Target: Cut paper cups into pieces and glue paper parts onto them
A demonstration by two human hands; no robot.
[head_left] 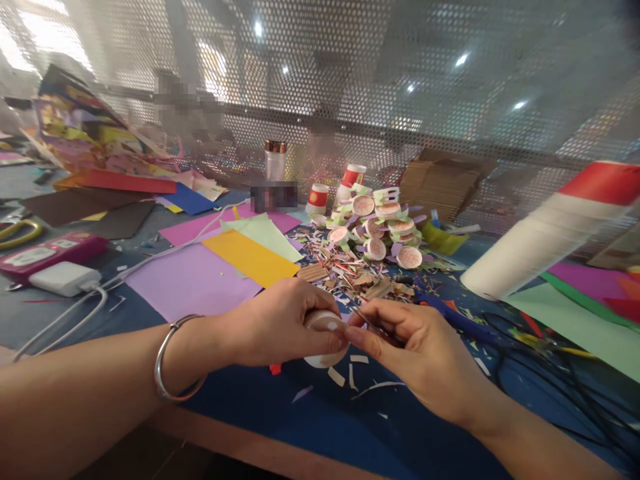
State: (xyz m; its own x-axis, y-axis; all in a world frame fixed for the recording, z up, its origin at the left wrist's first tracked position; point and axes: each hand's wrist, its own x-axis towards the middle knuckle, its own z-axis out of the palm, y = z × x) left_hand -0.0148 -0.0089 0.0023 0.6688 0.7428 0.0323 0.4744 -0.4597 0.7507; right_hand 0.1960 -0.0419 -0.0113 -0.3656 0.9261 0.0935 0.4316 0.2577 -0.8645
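Note:
Near the table's front edge, my left hand (285, 323) is wrapped round a small white paper cup piece (324, 360), which is tipped on its side. My right hand (410, 340) meets it from the right, thumb and forefinger pinched close to the piece's edge. A thin dark metal tool (377, 327) lies within the right hand's fingers; most of it is hidden. White paper scraps (337, 377) lie on the blue table top just below both hands.
Behind the hands stand a pile of cup pieces (375, 227) and paper shreds. Coloured sheets (185, 280), a power strip (55, 253) and cables lie left. A long cup stack (545, 233), a blue glue gun (460, 320) and black cable are right.

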